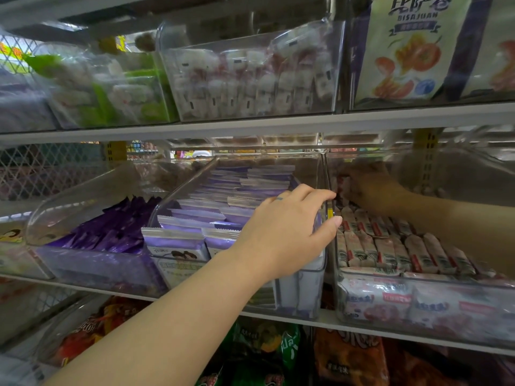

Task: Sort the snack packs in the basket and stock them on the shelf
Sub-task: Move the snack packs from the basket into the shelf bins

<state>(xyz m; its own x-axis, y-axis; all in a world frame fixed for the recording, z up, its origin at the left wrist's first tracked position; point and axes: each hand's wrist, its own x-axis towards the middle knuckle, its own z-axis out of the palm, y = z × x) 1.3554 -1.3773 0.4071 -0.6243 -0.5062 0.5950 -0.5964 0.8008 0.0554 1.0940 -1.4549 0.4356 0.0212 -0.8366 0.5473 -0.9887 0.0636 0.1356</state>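
Although the basket named in the task was nowhere in view, the shelf (pixel 278 125) filled the frame, its middle tier lined with clear bins standing side by side. The right bin (pixel 331 174) held rows of red-and-white snack packs (pixel 390 252), the middle bin (pixel 181 196) held pale purple packs (pixel 192 238), and a left bin (pixel 55 207) held dark purple packs (pixel 111 232).

The step in hand looked like stocking, or tidying, the red-and-white packs at the back of the right bin. The next move probably called for seating those rear packs in line with the rows in front, then drawing the arm out without dragging any along.

The left hand (pixel 287 229) reached in from low left, forearm outstretched, and gripped the middle bin by its right wall. Its fingers (pixel 320 195) curled over the rim while the thumb pressed the wall's outer face, seemingly bracing the bin. The right hand (pixel 367 188) came in from the right edge, deep in the right bin among the rear packs. Seen dimly through clear plastic, its fingers could not be told as holding a pack or merely pressing.
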